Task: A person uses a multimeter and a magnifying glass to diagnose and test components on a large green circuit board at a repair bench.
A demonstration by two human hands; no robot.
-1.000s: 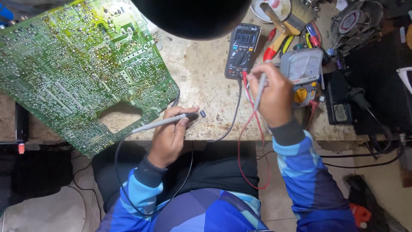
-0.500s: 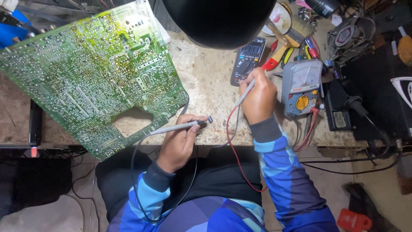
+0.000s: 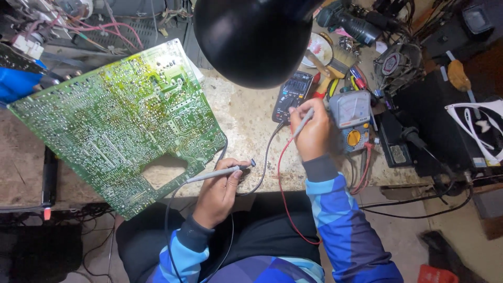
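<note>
Two hands are working over a worn, speckled stone surface (image 3: 246, 118) that is carrying a large green circuit board (image 3: 120, 126), solder side up, with a rectangular notch cut into its near edge. Beyond the board, a black lamp shade (image 3: 251, 36) is hanging over the surface, and loose wires are lying at the far edge. Right of the board, a dark digital multimeter (image 3: 292, 95) is lying flat, with a grey analogue meter (image 3: 352, 119) just beside it; screwdrivers, a small fan and black equipment are crowding the surface farther right. The left hand (image 3: 217, 191) is resting at the near edge, just right of the board's notch, fingers clenched around a grey test probe (image 3: 220, 172) that is lying almost level, its tip pointing away from the board. The right hand (image 3: 313, 133) is hovering between the two meters, gripping a second grey probe (image 3: 303, 116) tilted toward the digital multimeter. Red and black leads are trailing from the probes down over the lap.
</note>
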